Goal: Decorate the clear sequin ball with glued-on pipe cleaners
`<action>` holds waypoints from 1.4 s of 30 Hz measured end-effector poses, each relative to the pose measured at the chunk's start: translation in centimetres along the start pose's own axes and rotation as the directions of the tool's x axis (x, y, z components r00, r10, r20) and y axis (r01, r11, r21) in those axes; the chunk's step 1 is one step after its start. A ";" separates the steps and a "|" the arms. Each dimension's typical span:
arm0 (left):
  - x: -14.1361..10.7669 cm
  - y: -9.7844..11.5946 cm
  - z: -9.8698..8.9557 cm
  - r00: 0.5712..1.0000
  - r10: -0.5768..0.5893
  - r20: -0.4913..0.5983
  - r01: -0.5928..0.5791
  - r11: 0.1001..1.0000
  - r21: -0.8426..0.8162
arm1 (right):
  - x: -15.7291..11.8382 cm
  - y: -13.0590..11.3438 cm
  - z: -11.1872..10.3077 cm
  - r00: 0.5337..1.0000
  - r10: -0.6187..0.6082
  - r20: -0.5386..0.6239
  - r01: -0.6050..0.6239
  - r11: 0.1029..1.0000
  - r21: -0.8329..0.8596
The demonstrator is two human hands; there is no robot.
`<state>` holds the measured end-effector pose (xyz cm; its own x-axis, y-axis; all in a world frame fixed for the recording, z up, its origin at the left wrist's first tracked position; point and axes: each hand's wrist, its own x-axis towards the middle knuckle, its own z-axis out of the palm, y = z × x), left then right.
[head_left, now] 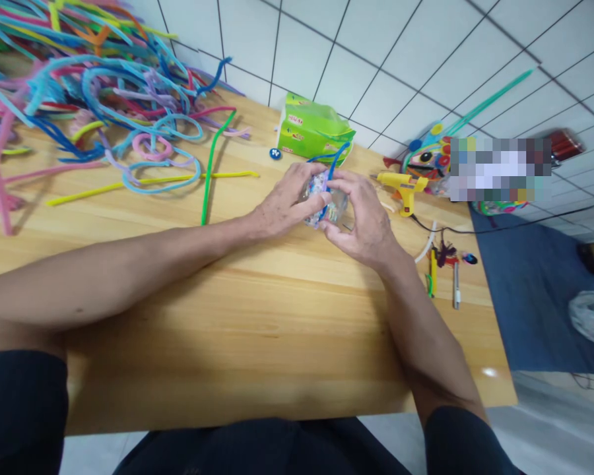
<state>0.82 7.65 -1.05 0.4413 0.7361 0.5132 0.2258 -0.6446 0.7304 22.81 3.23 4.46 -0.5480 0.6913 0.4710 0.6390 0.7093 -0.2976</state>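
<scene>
Over the middle of the wooden table, my left hand [291, 199] and my right hand [365, 216] close in on a small see-through packet or box [340, 206] from both sides. Tiny multicoloured bits show inside it, though I cannot make out what they are. A blue pipe cleaner [337, 158] runs up across it and between my hands. My left thumb lies over the front of the packet. The fingers and thumb of my right hand curve round its right side. Just behind them sits a green tissue pack [307, 137], with a blue button [275, 154] beside it.
A heap of coloured pipe cleaners [123, 92] covers the back left. Green [209, 165] and yellow [153, 180] ones lie nearer. To the right are a yellow glue gun [403, 188] with a black cord [480, 232], a decorated craft piece [426, 157] and a utility knife [456, 285]. Tiles rise behind.
</scene>
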 end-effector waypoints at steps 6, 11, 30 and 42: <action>0.1 -0.1 0.1 1.000 0.005 -0.012 -0.006 1.000 -0.004 | 0.0 -0.1 0.3 0.999 -0.006 -0.032 0.006 1.000 -0.009; 0.0 -0.1 0.1 1.000 0.008 -0.020 -0.009 1.000 -0.018 | 0.1 -0.2 0.3 1.000 0.027 -0.013 -0.027 0.999 0.020; -1.0 -0.8 0.3 0.990 0.135 0.031 -0.135 0.991 -0.010 | 0.3 1.0 0.5 0.997 0.057 -0.044 -0.055 0.997 0.055; -0.8 0.8 -0.7 1.000 -0.008 0.015 0.009 0.999 -0.051 | 0.4 0.6 0.9 0.997 0.056 -0.050 -0.053 0.997 0.047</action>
<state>0.01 6.70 -0.53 0.4523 0.7381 0.5007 0.1849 -0.6268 0.7569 22.44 4.06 3.71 -0.4840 0.7219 0.4947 0.6412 0.6772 -0.3609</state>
